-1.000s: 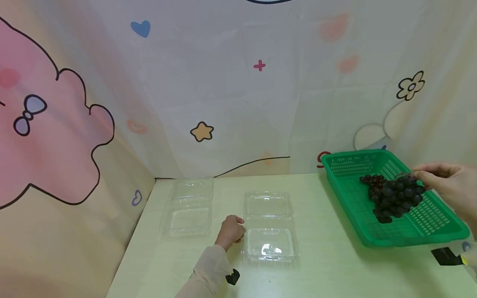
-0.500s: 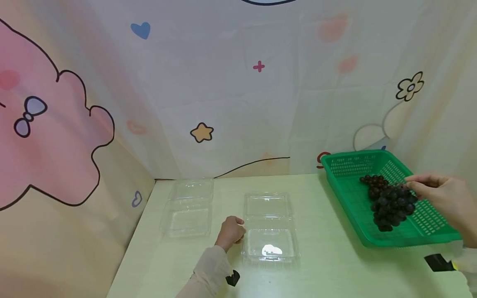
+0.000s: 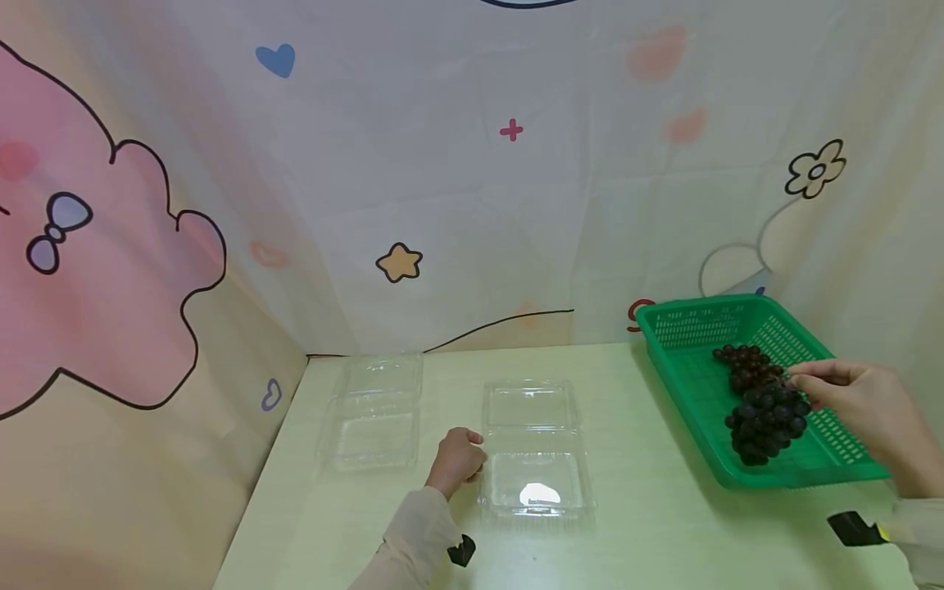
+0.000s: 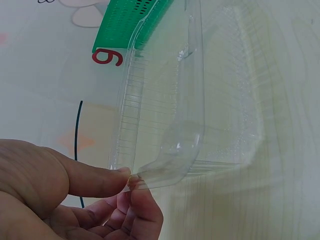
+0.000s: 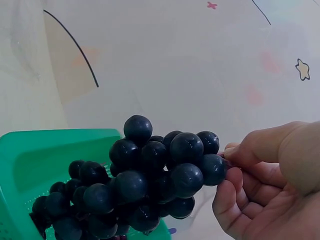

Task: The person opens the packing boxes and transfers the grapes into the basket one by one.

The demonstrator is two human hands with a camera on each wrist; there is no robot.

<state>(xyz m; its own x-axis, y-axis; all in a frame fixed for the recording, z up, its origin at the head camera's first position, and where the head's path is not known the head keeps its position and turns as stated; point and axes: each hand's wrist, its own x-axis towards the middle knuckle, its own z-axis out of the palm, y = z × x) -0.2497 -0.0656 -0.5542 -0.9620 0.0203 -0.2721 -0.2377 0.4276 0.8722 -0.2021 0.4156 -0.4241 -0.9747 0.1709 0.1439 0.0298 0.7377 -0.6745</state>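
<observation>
My right hand (image 3: 859, 401) pinches the stem of a bunch of dark grapes (image 3: 769, 419), which hangs over the green basket (image 3: 682, 418). In the right wrist view the thumb and fingertips meet at the stem end of the grapes (image 5: 150, 170). A smaller, redder bunch of grapes (image 3: 745, 366) lies in the basket behind. My left hand (image 3: 457, 460) pinches the left edge of an open clear plastic clamshell box (image 3: 536, 483). In the left wrist view thumb and finger close on the rim of that clear box (image 4: 187, 115).
A second open clear clamshell box (image 3: 372, 430) lies to the left on the pale table (image 3: 642, 541). Behind the table hangs a printed curtain (image 3: 472, 180). The basket stands at the table's right, close to the curtain.
My right hand has moved left and slightly down with the bunch of grapes, still over the basket. The left hand stays at the clamshell box's edge.
</observation>
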